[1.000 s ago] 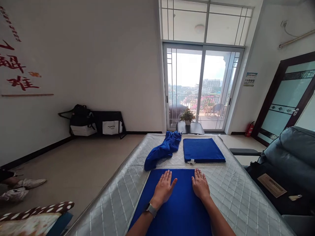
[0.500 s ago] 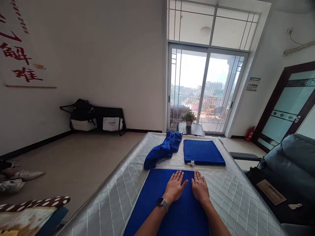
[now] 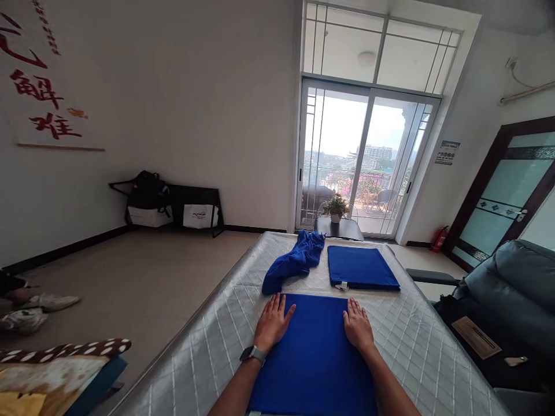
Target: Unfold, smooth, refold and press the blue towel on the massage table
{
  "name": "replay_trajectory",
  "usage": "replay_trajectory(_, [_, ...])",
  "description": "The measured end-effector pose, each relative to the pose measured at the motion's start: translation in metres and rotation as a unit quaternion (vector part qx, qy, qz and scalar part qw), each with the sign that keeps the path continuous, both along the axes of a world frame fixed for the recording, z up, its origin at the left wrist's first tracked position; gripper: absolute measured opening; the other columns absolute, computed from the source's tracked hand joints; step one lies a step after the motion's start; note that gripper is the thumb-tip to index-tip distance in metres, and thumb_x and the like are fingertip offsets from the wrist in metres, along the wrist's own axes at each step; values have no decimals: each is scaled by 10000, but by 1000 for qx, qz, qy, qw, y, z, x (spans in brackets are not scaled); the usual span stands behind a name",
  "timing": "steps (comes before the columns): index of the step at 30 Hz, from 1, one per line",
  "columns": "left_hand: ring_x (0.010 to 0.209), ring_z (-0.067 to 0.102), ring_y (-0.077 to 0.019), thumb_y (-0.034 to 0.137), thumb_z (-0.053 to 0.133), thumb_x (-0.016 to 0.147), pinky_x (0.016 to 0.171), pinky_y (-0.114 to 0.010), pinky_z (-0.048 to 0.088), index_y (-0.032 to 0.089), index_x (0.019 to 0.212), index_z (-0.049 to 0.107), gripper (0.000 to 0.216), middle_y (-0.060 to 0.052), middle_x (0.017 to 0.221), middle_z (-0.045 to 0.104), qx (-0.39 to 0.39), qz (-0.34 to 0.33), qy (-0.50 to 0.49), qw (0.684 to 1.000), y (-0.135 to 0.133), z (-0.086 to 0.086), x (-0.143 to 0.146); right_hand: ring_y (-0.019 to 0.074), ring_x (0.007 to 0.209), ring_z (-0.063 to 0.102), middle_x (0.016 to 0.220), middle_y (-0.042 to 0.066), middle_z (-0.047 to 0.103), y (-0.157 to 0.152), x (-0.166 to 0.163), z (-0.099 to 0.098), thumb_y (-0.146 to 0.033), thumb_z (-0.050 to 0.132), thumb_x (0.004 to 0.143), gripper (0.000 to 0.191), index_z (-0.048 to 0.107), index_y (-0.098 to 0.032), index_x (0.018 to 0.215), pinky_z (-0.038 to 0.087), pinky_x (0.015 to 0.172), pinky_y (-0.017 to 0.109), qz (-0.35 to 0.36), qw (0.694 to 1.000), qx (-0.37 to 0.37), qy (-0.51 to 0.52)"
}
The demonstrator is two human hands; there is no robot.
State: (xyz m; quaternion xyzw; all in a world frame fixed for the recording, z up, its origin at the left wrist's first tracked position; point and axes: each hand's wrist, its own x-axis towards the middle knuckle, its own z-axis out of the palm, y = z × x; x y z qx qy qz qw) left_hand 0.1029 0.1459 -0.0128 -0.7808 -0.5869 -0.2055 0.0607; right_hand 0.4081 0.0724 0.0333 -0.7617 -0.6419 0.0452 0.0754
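A flat blue cloth (image 3: 316, 352) lies spread in front of me on the silver quilted mattress (image 3: 217, 341). My left hand (image 3: 273, 323) rests flat over its far left corner, fingers stretched and thumb apart; a watch sits on that wrist. Along the far right edge of the cloth lies my right hand (image 3: 357, 323), palm down with straight fingers. Just beyond is a neatly folded blue cloth (image 3: 362, 267) with a small white tag at its near edge. To its left, a crumpled blue cloth (image 3: 295, 260) lies in a loose heap.
A potted plant (image 3: 336, 208) on a dark chair stands past the mattress, before the sliding glass door. At right is a dark armchair (image 3: 507, 294) with a cardboard piece on it. A person's shoes (image 3: 50, 302) show at left, above a patterned fabric item (image 3: 56, 375).
My left hand has slid left from the middle of the cloth to its left edge. The right hand has shifted slightly right. The view has turned a little.
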Motion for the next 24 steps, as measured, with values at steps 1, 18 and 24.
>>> replay_trajectory(1, [1465,386,-335,622,241,996,1171,-523,361,95,1511,424,759,-208,1544,478,2,0,-1,1000,0,0,1,178,1537,155,1662,65,210,-1,-1,2,-362,183,1016,634,194,-121,1602,71,1236,383,-1,1000,0,0])
replay_trajectory(18, [1448,416,-336,619,233,995,1178,-498,354,55,1473,470,776,-232,1526,491,11,11,1,1000,1,-1,3,206,1542,126,1669,42,147,-44,-5,-3,-395,183,1028,626,223,-142,1599,94,1240,410,-17,1000,-5,-23])
replay_trajectory(24, [1464,380,-364,664,176,982,1192,-502,329,-39,1461,440,890,-289,1537,440,14,32,19,999,0,3,17,206,1545,114,1668,25,120,-42,-4,-5,-399,184,1025,632,226,-136,1598,89,1246,411,-14,1000,2,-13])
